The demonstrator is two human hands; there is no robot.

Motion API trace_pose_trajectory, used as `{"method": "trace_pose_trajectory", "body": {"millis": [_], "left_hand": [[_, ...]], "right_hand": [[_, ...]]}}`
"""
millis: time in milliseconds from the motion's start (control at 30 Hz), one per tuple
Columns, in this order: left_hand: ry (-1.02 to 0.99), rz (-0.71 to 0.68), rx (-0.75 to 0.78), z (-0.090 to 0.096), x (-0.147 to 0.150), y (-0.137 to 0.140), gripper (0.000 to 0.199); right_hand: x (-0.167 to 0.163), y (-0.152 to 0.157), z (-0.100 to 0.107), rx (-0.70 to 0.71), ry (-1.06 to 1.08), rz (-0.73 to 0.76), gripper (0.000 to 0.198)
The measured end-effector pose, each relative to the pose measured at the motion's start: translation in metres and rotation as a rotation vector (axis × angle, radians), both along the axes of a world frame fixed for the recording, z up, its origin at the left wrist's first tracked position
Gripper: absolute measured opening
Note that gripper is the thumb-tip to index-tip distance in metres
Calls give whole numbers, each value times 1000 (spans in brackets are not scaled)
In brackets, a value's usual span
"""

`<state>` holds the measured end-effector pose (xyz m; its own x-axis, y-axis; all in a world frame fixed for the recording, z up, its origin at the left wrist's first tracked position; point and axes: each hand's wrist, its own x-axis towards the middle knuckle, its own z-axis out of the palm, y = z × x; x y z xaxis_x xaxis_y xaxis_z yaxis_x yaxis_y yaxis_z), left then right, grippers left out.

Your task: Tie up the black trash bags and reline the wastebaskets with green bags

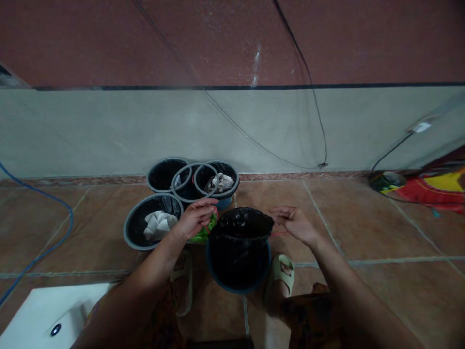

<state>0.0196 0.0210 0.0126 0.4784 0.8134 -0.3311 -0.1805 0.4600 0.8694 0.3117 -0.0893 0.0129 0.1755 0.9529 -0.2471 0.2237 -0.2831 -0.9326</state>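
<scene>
Work pos.: brown tiled floor [348, 218]. A round dark-blue plastic bin [242, 292] stood upright btwn two pale-green slippers [285, 269]. A thin black plastic bag [241, 254] sat in it, mouth raised above the rim. L hand [198, 218] was at the bag's L side, fingers bent narrow nr a thin red strip [217, 213]; grip on strip: cannot tell. R hand [292, 223] was at the bag's R side, thumb & fingers narrow, nr a second thin red strip [279, 233]; grip: cannot tell. A bright-green plastic item [201, 236] lay btwn L hand & bin. Toward the floor's wall-side edge, ahead-L: three round black-lined bins [126, 232], two w/ crumpled whitish paper [160, 225]; a grey ring [195, 200] overlapped the rear two. A blue hose [70, 218] lay nr the floor's L edge.
</scene>
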Motion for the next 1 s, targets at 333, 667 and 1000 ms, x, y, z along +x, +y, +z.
{"method": "trace_pose_trajectory", "body": {"millis": [333, 667, 1000], "left_hand": [[-126, -102, -6, 1, 21, -8, 35], [-60, -84, 100, 21, 33, -12, 40], [-79, -312, 393, 31, 39, -26, 38]], "right_hand": [[-9, -2, 30, 226, 555, -38, 30], [-22, 14, 22, 168, 561, -26, 39], [-86, 18, -2, 150, 273, 379, 44]]}}
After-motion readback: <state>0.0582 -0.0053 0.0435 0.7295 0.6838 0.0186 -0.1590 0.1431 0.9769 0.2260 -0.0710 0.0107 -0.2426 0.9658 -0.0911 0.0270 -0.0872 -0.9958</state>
